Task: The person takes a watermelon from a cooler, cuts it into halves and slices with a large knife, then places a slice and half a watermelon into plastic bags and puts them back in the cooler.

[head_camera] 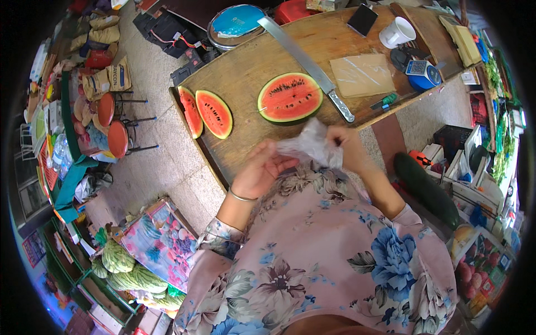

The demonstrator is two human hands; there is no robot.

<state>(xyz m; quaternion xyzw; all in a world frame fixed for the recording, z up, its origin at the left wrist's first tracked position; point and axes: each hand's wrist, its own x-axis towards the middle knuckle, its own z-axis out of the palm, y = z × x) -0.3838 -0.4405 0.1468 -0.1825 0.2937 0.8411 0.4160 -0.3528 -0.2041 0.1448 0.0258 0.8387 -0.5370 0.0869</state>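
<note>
A thin clear plastic bag, crumpled and blurred, is between my hands at the table's near edge. My right hand pinches its right side. My left hand is at its left end, palm up with fingers partly curled; whether it grips the bag is unclear. Beyond the bag a cut watermelon half lies with its red face up. Two watermelon wedges lie at the table's left end. A long knife lies right of the half, its handle toward me.
On the wooden table are a brown cardboard piece, a white mug, a dark phone, a blue device with a printed code and a small green-handled knife. Red stools stand left; a large dark-green gourd lies right.
</note>
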